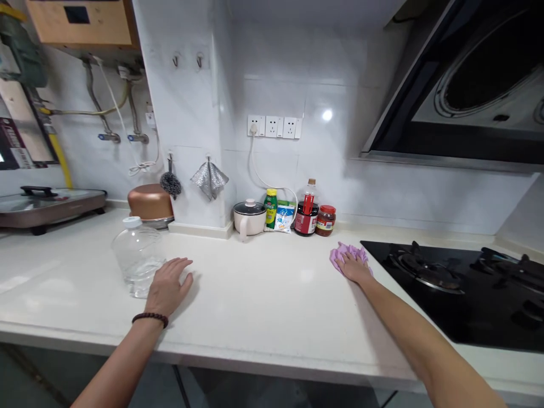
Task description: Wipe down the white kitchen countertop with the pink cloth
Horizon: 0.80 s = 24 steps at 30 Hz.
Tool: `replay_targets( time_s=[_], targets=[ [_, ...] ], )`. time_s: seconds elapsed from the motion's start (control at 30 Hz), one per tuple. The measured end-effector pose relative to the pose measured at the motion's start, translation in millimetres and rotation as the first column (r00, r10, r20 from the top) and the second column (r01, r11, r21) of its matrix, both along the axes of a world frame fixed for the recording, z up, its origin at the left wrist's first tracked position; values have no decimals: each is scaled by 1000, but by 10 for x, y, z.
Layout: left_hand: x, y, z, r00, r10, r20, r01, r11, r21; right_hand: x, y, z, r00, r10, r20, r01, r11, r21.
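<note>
My right hand presses a crumpled purple cloth down on the white countertop, just left of the black gas stove. The cloth bunches out around the fingers, and the palm covers part of it. Over on the left, my left hand is open above the counter, fingers stretched out and thumb apart, with nothing in it. Right beside it stands a large clear plastic bottle with a white cap and some clear liquid low inside. Whether the hand touches the bottle I cannot tell.
Along the back wall stand a cream pot, a green bottle, a blue-white packet, a dark sauce bottle and a red-lidded jar. A copper-coloured pot and an electric pan are left. The range hood overhangs the right.
</note>
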<state>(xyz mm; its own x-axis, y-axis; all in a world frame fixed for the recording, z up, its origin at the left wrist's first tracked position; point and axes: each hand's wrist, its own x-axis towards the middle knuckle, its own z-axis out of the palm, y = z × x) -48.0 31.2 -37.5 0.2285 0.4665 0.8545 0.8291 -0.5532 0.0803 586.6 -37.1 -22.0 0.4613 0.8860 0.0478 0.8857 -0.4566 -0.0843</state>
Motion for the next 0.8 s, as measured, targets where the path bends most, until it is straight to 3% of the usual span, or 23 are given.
replay_targets(
  time_s=[0.17,0.43,0.67,0.8],
  targets=[
    [14,-11,8,1000,-9,18,9,1000,-15,-151,-167,3,1000,28,11,-28,999,-22],
    [29,-36,25,998,-23,51,26,998,-58,-532,-684,-128,976,213,38,-210,976,-55],
    [57,-87,28,996,-33,87,39,997,-62,-1013,-1340,-250,871,486,79,-485,874,-24],
    [66,-115,30,998,-14,69,19,998,-65,-1132,-1552,-296,808,584,80,-586,810,11]
  ],
)
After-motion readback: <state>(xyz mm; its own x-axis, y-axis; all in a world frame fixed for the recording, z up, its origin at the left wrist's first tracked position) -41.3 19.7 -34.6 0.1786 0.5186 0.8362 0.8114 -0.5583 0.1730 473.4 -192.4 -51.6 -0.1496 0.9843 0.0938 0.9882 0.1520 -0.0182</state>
